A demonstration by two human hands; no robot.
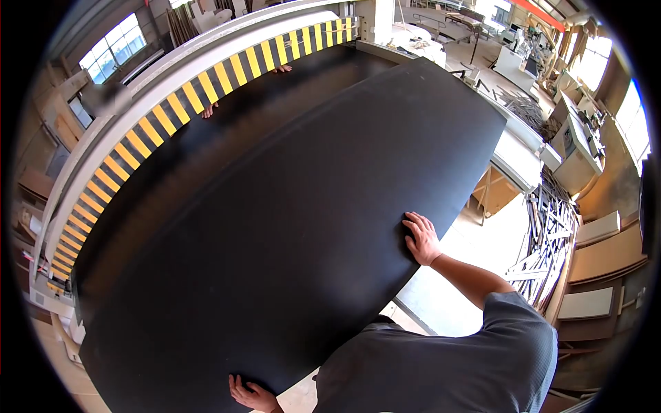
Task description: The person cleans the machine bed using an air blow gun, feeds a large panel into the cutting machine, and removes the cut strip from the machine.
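Note:
A large black panel lies across the machine in front of me and fills most of the head view. My right hand rests on top of it near its close edge, fingers spread and thumb apart. At the lower left, my left hand lies on the same panel by that edge, its fingers outstretched. Behind the panel's far edge, another dark surface runs beneath the machine's beam, which has yellow and black stripes.
Another person's fingers show under the striped beam, with more fingers farther right. A heap of narrow offcut strips lies on the right. Beyond it are stacked boards. Other machinery stands at the back right.

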